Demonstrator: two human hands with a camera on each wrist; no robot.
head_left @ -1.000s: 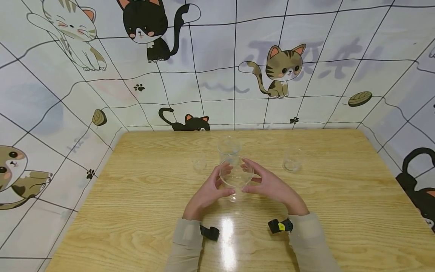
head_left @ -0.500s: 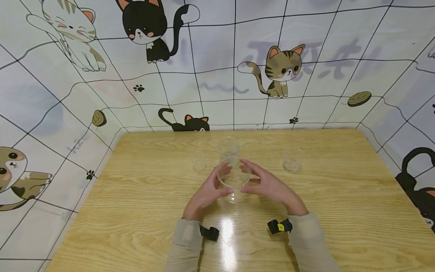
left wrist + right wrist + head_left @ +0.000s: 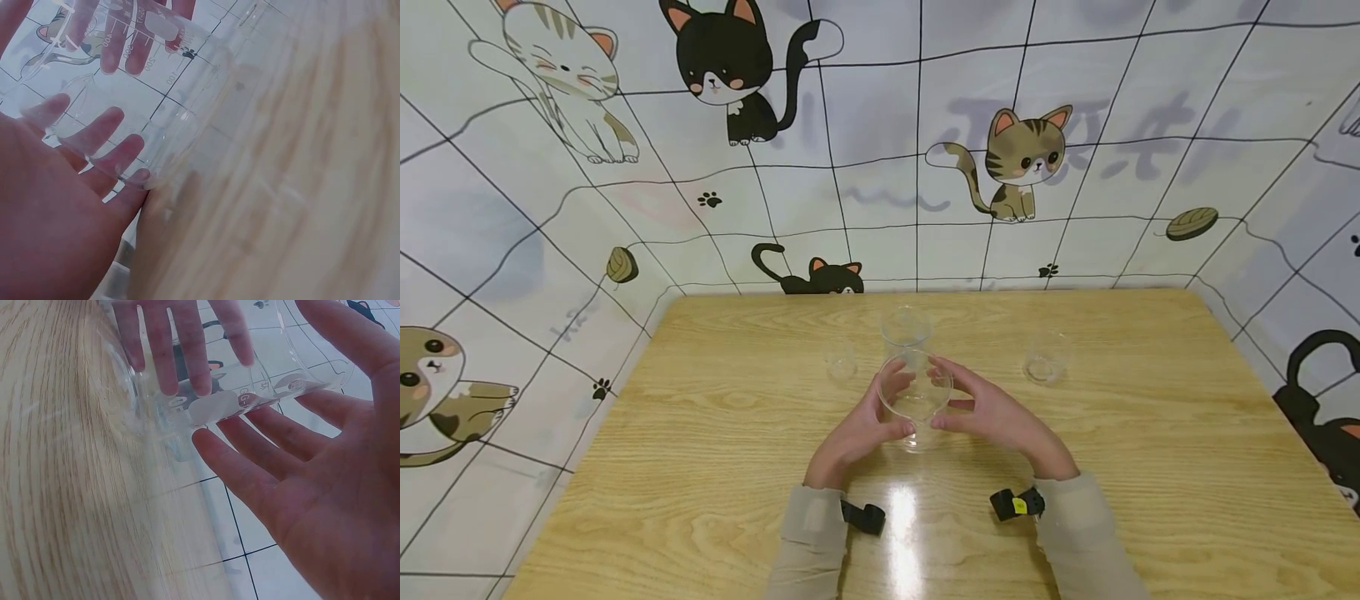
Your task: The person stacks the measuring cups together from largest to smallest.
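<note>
Between the two hands on the table is a clear glass beaker [image 3: 916, 402], upright, its wide rim facing up. White graduation marks and a white label patch [image 3: 214, 409] show on its wall in the wrist views. My left hand [image 3: 861, 425] holds the beaker from the left, thumb at the near side and fingers [image 3: 119, 153] around the far side. From the right, my right hand [image 3: 996, 414] holds it in the same way, its fingers [image 3: 234, 465] along the glass. Through the clear wall, each wrist view shows the opposite hand's fingers.
Just behind the held beaker stands another clear glass vessel [image 3: 906, 328]. A small clear glass [image 3: 841, 364] is to its left, another [image 3: 1045, 367] to its right. The wooden table [image 3: 715, 433] meets a cat-patterned wall covering [image 3: 880, 192] at its back edge.
The beaker and the hands around it have shifted very slightly left. The head view has tilted up a little. The other glassware has stayed in place.
</note>
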